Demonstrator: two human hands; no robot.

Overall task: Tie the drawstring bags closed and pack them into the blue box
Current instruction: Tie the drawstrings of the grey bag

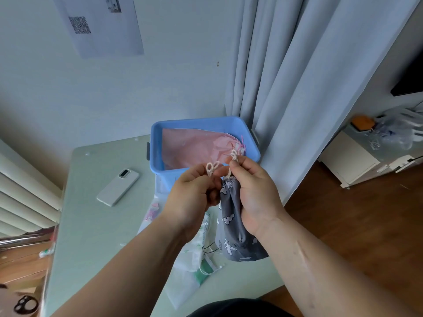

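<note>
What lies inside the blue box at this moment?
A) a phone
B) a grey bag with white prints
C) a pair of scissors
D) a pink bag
D: a pink bag lies in the blue box; the grey bag is held up by its drawstring, pinched by the left hand and the right hand, and the phone lies on the table.

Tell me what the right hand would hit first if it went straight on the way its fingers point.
Most likely the near rim of the blue plastic box. The right hand, pinching the cream cord of the grey patterned drawstring bag, points toward it, but depth is unclear from one view.
</note>
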